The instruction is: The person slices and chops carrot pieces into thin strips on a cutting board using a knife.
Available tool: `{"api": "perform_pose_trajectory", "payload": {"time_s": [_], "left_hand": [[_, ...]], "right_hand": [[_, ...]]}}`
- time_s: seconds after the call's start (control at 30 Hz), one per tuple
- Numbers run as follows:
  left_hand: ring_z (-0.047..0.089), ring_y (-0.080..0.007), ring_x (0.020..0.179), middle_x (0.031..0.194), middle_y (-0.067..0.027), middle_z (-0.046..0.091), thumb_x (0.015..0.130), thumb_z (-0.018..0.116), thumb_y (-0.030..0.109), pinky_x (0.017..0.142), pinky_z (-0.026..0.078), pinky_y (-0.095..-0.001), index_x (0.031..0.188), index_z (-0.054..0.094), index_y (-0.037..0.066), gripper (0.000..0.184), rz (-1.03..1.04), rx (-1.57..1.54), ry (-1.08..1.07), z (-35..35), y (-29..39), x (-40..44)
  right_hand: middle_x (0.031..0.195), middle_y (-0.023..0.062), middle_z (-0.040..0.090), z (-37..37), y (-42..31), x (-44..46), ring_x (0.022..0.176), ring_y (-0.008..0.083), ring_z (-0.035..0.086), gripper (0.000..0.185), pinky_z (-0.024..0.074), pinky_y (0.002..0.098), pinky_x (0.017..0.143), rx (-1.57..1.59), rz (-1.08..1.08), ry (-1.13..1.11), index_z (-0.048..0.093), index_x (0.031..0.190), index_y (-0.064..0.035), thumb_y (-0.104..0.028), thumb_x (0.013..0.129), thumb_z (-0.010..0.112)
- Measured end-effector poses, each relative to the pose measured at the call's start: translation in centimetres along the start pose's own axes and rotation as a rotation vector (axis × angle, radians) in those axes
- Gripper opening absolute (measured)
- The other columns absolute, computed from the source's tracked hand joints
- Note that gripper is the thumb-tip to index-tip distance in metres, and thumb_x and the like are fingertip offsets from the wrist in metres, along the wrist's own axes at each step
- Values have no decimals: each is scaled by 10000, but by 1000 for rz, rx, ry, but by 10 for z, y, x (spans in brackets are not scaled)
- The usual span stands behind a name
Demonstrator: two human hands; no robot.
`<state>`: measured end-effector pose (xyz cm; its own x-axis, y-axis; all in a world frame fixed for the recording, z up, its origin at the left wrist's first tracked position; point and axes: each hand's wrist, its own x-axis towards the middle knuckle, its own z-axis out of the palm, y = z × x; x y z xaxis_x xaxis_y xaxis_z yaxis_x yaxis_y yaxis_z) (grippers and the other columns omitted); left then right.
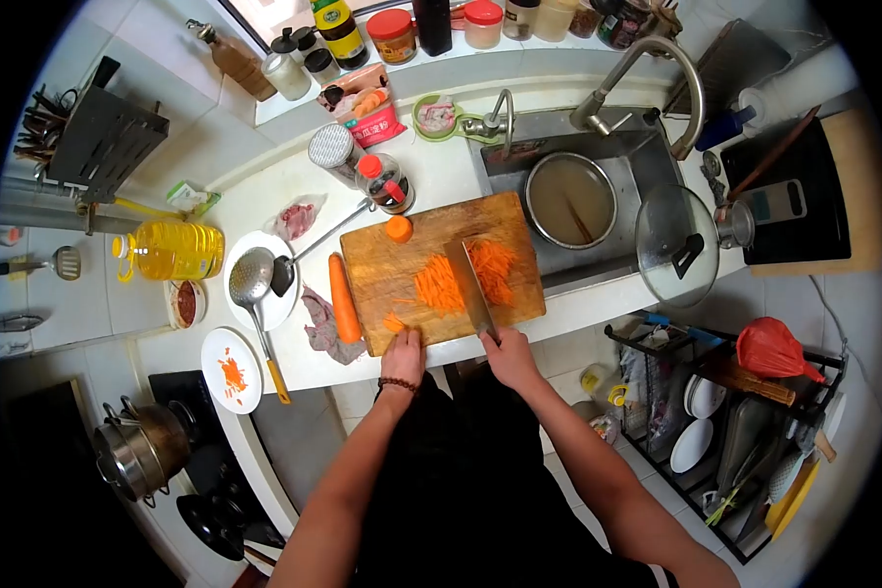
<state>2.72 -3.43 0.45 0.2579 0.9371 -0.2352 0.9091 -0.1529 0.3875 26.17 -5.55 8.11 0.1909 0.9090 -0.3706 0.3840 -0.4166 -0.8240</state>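
A wooden cutting board lies on the counter with shredded carrot piled on it. My right hand is closed round the handle of a kitchen knife, whose broad blade lies across the shreds. At the board's front edge is my left hand, fingers together and fingertips by a few carrot bits; what they grip, if anything, is hidden. A carrot stub sits at the board's far left. Along its left side lies a whole carrot, beside a crumpled grey cloth.
Left of the board, a skimmer and a ladle rest on a white plate. A smaller plate holds carrot bits. The sink at right contains a pot of cloudy liquid; a glass lid leans nearby. An oil jug stands left.
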Motion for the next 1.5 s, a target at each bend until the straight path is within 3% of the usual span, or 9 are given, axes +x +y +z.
{"api": "perform_pose_trajectory", "payload": {"time_s": [0.1,0.17,0.27,0.4,0.57,0.63,0.8,1.03,1.5], "left_hand": [[645,-381,902,947,-184,649,828,759,151,793,548,-442,969,610,16,245,146,-18,166,1,1,-1],[673,-301,846,907,-135,689,834,775,127,764,547,-401,936,640,1,210,-112,-365,-27,-9,6,2],[683,-212,729,776,-89,700,840,806,159,686,541,-346,913,658,-11,237,-291,-695,48,-24,33,30],[634,-111,695,790,-40,678,909,768,250,618,519,-286,978,675,-6,282,-336,-765,79,-14,32,73],[679,-219,713,828,-121,705,910,728,200,673,557,-347,1006,671,-8,236,-196,-389,304,-35,-30,53],[673,-294,824,874,-145,689,810,819,211,744,546,-404,1012,647,10,333,-362,-352,164,-63,-30,32],[678,-309,879,948,-165,689,730,877,177,802,558,-404,1067,620,0,459,-468,-299,34,-39,-38,14],[641,-371,999,1044,-179,663,671,858,76,862,537,-439,1094,623,33,486,-288,-345,146,-40,-28,27],[679,-242,742,841,-125,685,770,755,-12,701,561,-346,959,627,-12,228,-240,-602,129,-20,-64,41]], "right_hand": [[747,264,641,-5,1,-1,708,407,649,314,483,436,649,-27,-9,0,635,867,78,-221,963,622],[806,274,662,-14,-4,-1,793,431,659,294,500,455,689,-30,30,-29,653,907,69,-217,962,615],[862,281,683,-22,-8,-2,873,453,670,282,514,469,723,-29,99,-66,672,935,60,-213,960,610],[836,280,676,-33,-34,-1,858,458,666,279,504,472,705,2,154,-72,672,890,65,-200,956,613],[777,271,661,-15,-16,3,767,419,663,284,495,457,668,-38,-19,-28,662,880,75,-195,956,617],[733,256,653,-4,-14,4,686,369,668,296,487,428,635,-76,-60,-49,649,881,82,-201,962,622],[849,320,658,38,-26,8,865,489,649,243,514,550,785,-235,-46,-272,690,899,67,-154,926,593],[849,330,655,81,-35,7,853,505,645,307,519,558,811,-417,17,-349,693,876,86,-190,951,580],[919,315,665,95,-43,-19,928,510,630,268,497,576,860,-348,80,-269,694,1034,28,-185,960,548]]}}
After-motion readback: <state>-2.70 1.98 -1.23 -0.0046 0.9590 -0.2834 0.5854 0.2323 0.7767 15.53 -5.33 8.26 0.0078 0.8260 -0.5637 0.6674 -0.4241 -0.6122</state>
